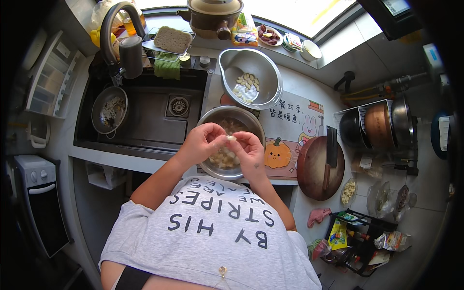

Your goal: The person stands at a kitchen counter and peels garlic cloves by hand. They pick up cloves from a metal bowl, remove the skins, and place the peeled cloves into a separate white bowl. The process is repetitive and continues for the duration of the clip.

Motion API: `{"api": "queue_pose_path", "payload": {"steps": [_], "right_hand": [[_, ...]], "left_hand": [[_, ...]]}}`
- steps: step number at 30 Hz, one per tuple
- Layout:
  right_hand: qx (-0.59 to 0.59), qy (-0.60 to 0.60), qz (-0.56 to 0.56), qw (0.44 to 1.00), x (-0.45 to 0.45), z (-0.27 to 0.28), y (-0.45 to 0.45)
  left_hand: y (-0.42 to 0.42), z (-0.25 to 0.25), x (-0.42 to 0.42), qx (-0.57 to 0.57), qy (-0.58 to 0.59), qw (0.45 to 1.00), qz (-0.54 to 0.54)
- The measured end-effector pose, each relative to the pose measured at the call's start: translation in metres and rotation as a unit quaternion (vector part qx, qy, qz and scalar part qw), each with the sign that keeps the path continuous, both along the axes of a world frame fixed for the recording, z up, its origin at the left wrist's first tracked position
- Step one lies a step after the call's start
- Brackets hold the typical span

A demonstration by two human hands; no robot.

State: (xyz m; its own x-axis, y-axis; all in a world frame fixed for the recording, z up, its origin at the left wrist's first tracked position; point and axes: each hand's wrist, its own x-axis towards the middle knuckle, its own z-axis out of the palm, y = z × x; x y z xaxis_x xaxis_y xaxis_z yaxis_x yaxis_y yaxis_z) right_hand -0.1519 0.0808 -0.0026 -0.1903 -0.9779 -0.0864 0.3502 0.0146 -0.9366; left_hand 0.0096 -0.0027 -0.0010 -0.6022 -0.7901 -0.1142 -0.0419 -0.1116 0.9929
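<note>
Between the fingertips of my left hand (pixel 206 143) and my right hand (pixel 248 150) is a small whitish garlic clove (pixel 231 138). Both hands are above a round steel bowl (pixel 260 131), in which garlic cloves and skins (pixel 225 159) lie, apparently in water. Just behind it stands a steel basin with a pouring lip (pixel 270 78), with peeled cloves (pixel 248 82) on its perforated bottom. My fingers cover part of the lower bowl.
Left is a dark sink (pixel 152 119) with a strainer of scraps (pixel 110 110) and a tap (pixel 108 43). At right, a cleaver (pixel 331 146) lies on a round wooden chopping board (pixel 311 170), beside a dish of cloves (pixel 348 192). A clay pot (pixel 214 16) stands behind.
</note>
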Motion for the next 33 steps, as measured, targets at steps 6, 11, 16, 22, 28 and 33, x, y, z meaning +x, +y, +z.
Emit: {"api": "queue_pose_path", "payload": {"steps": [6,11,16,22,28,33], "right_hand": [[0.012,-0.034,0.02,0.999,-0.001,-0.004,0.0],[0.059,-0.08,0.057,0.993,0.0,-0.01,-0.001],[0.07,-0.004,0.069,0.995,-0.001,-0.007,-0.001],[0.09,-0.068,0.001,0.994,-0.02,-0.017,-0.005],[-0.018,0.031,-0.143,0.989,-0.053,-0.011,-0.069],[0.003,0.316,-0.059,0.947,-0.067,-0.019,-0.077]], "left_hand": [[0.004,-0.006,-0.001,0.036,0.031,0.999,-0.017],[0.005,-0.007,-0.002,0.071,0.071,0.994,-0.033],[0.005,-0.013,-0.003,0.092,0.079,0.991,-0.058],[-0.009,-0.019,0.014,0.097,0.085,0.992,0.015],[-0.015,-0.021,0.014,-0.075,-0.077,0.994,0.001],[-0.009,-0.02,0.013,-0.182,-0.125,0.975,0.017]]}}
